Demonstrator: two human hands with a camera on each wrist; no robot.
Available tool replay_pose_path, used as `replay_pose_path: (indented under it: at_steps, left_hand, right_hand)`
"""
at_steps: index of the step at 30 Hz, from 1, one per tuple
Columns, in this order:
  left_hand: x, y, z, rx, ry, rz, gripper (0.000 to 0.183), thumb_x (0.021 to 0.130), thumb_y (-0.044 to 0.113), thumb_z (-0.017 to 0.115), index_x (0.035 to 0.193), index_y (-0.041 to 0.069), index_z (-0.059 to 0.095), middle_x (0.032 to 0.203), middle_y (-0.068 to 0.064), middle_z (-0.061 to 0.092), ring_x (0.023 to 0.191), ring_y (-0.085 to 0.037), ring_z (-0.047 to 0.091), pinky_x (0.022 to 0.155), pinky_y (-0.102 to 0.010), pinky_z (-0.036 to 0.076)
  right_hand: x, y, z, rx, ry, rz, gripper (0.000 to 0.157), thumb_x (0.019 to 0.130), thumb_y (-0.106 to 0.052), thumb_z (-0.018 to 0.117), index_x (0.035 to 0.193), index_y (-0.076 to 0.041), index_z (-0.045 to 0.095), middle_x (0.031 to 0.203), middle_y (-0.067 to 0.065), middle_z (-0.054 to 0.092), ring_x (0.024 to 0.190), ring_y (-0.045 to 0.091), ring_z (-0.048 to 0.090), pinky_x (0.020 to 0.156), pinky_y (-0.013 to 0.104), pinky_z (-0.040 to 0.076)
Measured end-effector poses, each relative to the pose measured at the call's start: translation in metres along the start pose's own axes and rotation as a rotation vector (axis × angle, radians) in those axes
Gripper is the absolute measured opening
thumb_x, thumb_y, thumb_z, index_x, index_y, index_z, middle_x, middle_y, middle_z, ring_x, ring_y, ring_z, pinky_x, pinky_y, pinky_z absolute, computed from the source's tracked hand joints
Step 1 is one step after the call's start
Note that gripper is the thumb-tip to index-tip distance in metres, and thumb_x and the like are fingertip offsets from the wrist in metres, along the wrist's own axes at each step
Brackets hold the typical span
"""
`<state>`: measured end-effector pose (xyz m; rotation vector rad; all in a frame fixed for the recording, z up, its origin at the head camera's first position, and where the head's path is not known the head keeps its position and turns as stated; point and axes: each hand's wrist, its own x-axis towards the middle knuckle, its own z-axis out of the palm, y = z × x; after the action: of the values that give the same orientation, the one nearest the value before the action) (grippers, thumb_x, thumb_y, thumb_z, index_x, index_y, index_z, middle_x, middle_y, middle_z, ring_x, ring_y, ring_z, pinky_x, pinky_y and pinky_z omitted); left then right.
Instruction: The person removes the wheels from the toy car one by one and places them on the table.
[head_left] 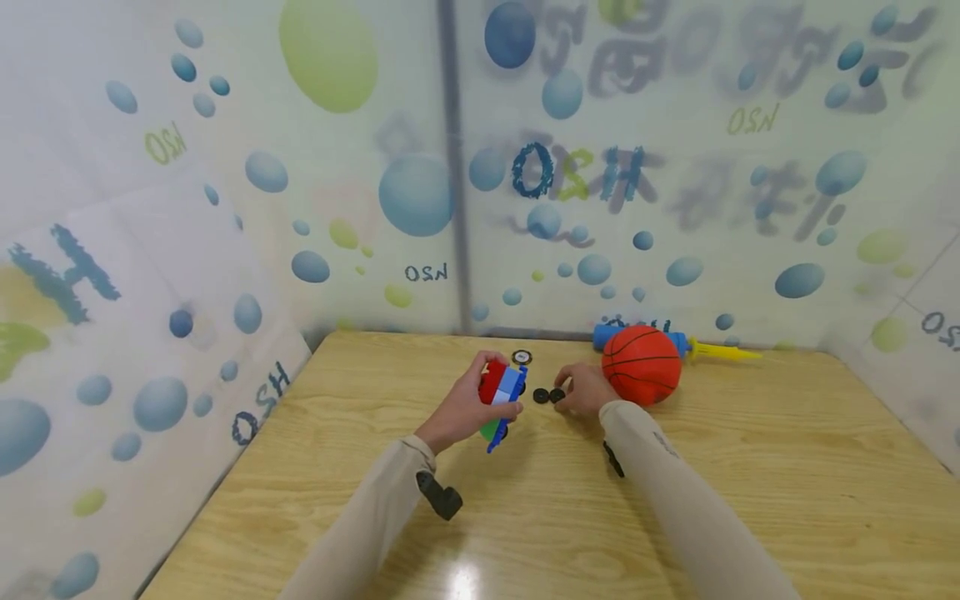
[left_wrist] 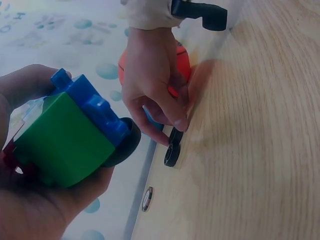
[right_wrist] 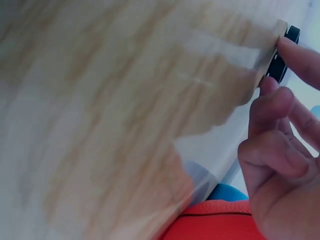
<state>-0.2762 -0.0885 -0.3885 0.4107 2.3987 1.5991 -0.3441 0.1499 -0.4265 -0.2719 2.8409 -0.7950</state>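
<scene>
My left hand (head_left: 467, 410) grips a toy car of building blocks (head_left: 512, 385), thumb on one side and fingers on the other. Red, white, light blue and green blocks sit on its blue base. In the left wrist view, its green block (left_wrist: 65, 142) faces the camera, with a black wheel (left_wrist: 126, 144) on the blue base. My right hand (head_left: 587, 388) reaches down to the table, thumb and forefinger pinching a small black wheel (head_left: 557, 395). Beside that lies another loose black wheel (head_left: 541, 396). The right wrist view shows the fingertips (right_wrist: 270, 85) at the wheel's edge.
A red basketball (head_left: 641, 365) rests close to my right hand. Behind it lies a blue tube-shaped toy with a yellow pointed end (head_left: 723, 351). A round chip-like disc (head_left: 522, 357) lies near the table's back edge. Printed panels (head_left: 360, 292) enclose the wooden table (head_left: 315, 467).
</scene>
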Motion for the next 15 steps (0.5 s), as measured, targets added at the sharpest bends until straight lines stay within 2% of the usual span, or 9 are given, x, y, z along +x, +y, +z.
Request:
replay_pose_path:
  at_steps: [5,15]
  left_hand:
    - [0.001,-0.002,0.000,0.003,0.001,-0.001,0.063,0.088,0.027,0.077,0.136,0.029,0.037,0.125,-0.016,0.059,0.093,-0.023,0.069,0.081,-0.039,0.062]
    - [0.001,-0.005,-0.001,0.002,0.008,-0.024,0.062,0.088,0.027,0.077,0.136,0.031,0.038,0.126,-0.015,0.058,0.098,-0.024,0.067,0.082,-0.038,0.061]
  right_hand:
    - [-0.005,0.001,-0.004,0.007,-0.026,-0.005,0.045,0.082,-0.016,0.081,0.122,-0.003,0.064,0.092,0.010,0.067,0.078,0.019,0.060,0.068,0.029,0.051]
    - [-0.022,-0.011,-0.021,0.000,-0.030,-0.140,0.037,0.089,-0.019,0.076,0.119,0.000,0.065,0.089,0.011,0.069,0.074,0.017,0.061,0.067,0.029,0.052]
